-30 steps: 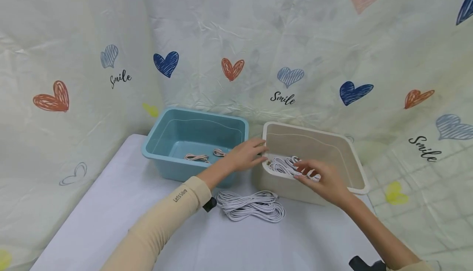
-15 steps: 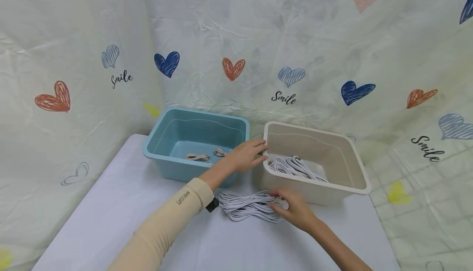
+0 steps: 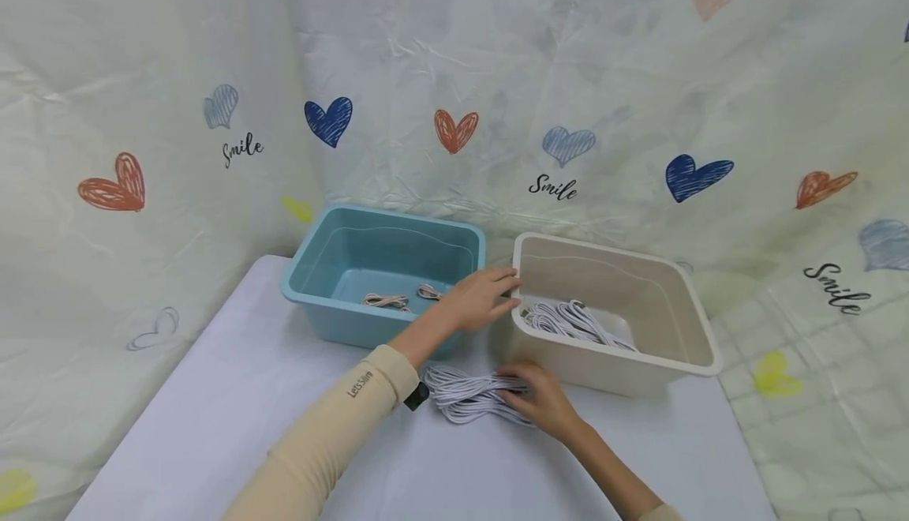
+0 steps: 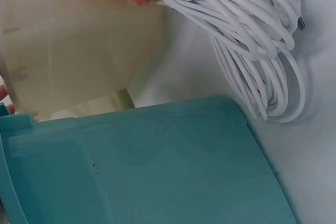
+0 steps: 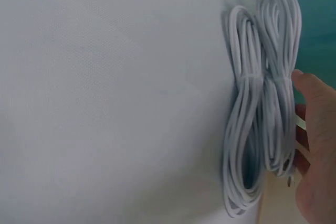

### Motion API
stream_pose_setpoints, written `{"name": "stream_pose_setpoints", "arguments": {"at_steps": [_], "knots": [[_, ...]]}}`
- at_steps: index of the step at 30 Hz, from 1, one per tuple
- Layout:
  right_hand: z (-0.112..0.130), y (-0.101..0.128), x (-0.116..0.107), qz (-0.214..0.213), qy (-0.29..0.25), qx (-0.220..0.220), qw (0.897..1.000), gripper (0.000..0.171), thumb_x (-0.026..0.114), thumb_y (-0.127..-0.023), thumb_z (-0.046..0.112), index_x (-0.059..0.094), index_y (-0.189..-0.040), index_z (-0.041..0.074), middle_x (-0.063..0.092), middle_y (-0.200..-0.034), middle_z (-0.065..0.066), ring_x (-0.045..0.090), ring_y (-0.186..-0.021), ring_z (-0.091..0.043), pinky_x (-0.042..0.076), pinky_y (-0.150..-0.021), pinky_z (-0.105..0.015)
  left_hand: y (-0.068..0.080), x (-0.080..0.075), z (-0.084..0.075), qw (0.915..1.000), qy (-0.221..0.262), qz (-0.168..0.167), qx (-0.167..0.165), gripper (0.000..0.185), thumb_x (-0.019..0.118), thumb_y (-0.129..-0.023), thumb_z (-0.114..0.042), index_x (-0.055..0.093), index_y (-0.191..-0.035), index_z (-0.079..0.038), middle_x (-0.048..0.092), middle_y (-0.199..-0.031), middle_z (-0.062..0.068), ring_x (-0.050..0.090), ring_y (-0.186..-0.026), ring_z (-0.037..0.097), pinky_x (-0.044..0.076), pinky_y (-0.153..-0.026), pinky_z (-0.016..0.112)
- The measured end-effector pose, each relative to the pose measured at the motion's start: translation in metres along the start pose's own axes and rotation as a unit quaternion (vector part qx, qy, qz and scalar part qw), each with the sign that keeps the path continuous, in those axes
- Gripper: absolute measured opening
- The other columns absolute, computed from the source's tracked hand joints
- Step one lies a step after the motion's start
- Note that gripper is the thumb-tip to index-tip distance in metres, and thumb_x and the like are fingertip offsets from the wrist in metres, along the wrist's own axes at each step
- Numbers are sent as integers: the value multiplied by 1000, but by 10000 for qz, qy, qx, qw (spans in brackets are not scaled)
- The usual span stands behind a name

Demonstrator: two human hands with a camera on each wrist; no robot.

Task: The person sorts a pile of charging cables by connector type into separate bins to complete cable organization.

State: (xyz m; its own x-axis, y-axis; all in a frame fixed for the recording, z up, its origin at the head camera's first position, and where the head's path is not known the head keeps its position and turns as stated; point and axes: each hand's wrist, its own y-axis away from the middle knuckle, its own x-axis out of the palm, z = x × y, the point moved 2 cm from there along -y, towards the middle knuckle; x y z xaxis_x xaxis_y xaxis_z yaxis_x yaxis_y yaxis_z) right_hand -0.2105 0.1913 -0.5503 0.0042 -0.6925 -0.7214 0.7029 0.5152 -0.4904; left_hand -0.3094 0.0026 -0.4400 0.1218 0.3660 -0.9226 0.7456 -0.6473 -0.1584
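The left hand (image 3: 477, 298) rests open-fingered on the beige bin's (image 3: 699, 324) near-left corner, seemingly steadying it, while the right hand (image 3: 541, 399) curls onto the white cable coils (image 3: 465, 393) lying on the counter (image 3: 213, 395) before both bins, beside the blue bin (image 3: 312, 300).

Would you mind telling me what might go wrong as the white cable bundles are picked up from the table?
The right hand touches two tied white cable bundles lying side by side, so the grip may take only one. Loose loops might snag the beige bin rim, which the left hand touches.
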Motion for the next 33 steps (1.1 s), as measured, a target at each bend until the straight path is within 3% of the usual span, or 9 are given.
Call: {"name": "stream_pose_setpoints", "arguments": {"at_steps": [5, 11, 17, 26, 33], "knots": [[-9, 2, 14, -27, 69, 2, 10000, 43, 91, -76, 3, 76, -116, 3, 77, -109, -8, 69, -101, -28, 54, -87, -44, 1, 0, 0, 10000, -31, -16, 11, 48, 50, -113, -38, 54, -155, -15, 42, -167, 7, 42, -153, 25, 34, -126, 41], [-11, 3, 24, 21, 398, 342, 9986, 37, 90, -79, 11, 78, -114, 11, 74, -110, -5, 63, -107, -32, 48, -86, -53, 1, -2, -1, 10000, -2, 24, 4, 48, 51, -113, -37, 53, -155, -14, 42, -167, 8, 41, -154, 26, 33, -127, 41], [-9, 3, 28, -68, 514, 500, 9974, 29, 90, -78, 11, 78, -105, 13, 72, -106, -5, 60, -108, -33, 46, -86, -55, 1, -3, -1, 9996, 64, 189, 197, 48, 49, -114, -33, 50, -157, -10, 40, -168, 12, 36, -157, 26, 19, -132, 47], [2, 10, 14, -77, 542, 294, 9981, 30, 92, -75, 10, 77, -101, 16, 71, -103, 1, 56, -103, -27, 43, -84, -46, 2, -3, 1, 9978, -9, 156, 651, 48, 52, -113, -27, 52, -154, -4, 41, -165, 21, 37, -156, 32, 22, -130, 51], [13, 15, -5, 142, 477, 678, 9965, 32, 91, -77, 10, 78, -104, 20, 71, -104, 5, 54, -105, -22, 37, -89, -49, 3, -5, -2, 9983, 132, 223, 524, 48, 51, -113, -29, 51, -155, -6, 40, -166, 20, 36, -156, 32, 22, -130, 51]]}}
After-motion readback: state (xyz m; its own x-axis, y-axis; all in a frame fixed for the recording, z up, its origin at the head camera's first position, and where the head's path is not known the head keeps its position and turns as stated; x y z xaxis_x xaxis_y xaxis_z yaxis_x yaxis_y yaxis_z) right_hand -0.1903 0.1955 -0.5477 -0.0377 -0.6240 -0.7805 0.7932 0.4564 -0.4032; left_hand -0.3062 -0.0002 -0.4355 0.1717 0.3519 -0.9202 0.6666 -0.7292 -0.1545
